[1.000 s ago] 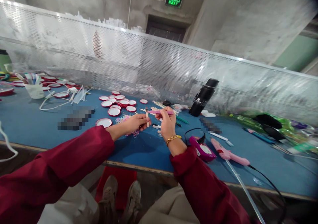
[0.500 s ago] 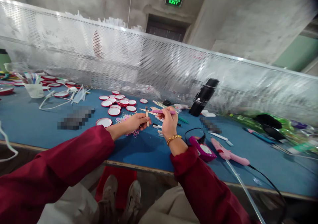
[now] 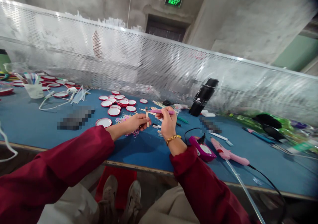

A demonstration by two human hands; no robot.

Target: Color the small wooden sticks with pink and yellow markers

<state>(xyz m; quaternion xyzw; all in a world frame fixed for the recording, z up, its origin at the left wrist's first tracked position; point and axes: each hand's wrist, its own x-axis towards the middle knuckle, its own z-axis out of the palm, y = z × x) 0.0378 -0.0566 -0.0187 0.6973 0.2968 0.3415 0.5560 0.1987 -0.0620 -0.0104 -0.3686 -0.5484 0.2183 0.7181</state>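
Note:
Between the thumb and fingers of my left hand [image 3: 139, 122] stands a small wooden stick [image 3: 147, 114], upright, with a dark brown patch at its top. My right hand [image 3: 169, 123] is closed round a pink pen [image 3: 159, 111], held like a writing tool, its tip pointing left at the top of the stick. I cannot tell whether tip and stick touch. Below and behind my left hand lies a heap of small coloured rubber bands [image 3: 121, 119]. Several white-capped pens [image 3: 157, 126] lie on the table between my hands.
Red-rimmed lids [image 3: 114, 111] lie behind my left hand. A black bottle [image 3: 203, 97] stands at the back right. A pink glue gun [image 3: 230, 152] with a cable and a purple device [image 3: 202, 148] lie right of my right arm. A perforated metal screen [image 3: 159, 61] borders the table's far side.
My right hand has shifted very slightly left with the pink pen, bringing its tip nearer the stick. My left hand and the stick stay nearly still.

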